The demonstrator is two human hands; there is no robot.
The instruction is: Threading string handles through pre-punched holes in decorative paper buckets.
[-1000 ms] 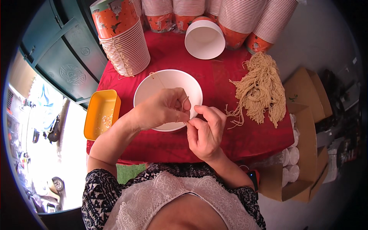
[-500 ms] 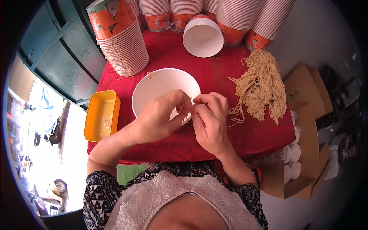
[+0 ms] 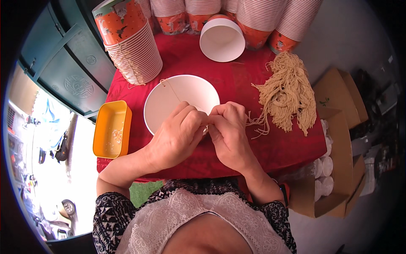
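A white-lined paper bucket (image 3: 163, 106) stands mouth up on the table before me. From a hole at its far left rim, a thin beige string (image 3: 172, 90) runs across the inside toward my hands. My left hand (image 3: 177, 133) and my right hand (image 3: 229, 137) meet over the near right rim, fingertips pinched together. Both appear to hold the string's end, though the fingers mostly hide it. To the right lies a loose bundle of beige strings (image 3: 287, 95), a few strands trailing toward my right hand.
At the left stands a nested stack of orange-printed buckets (image 3: 135, 59) with strings along its side. A yellow tray (image 3: 101, 133) holds small pale bits. Another bucket (image 3: 222, 40) and wrapped bucket stacks (image 3: 258, 19) line the back of the red-clothed table (image 3: 270, 154). Cardboard boxes (image 3: 344, 165) stand right.
My fingers have drawn closer together at the rim, and the left hand's fingers have curled in. The bucket, bundle and tray stay in place.
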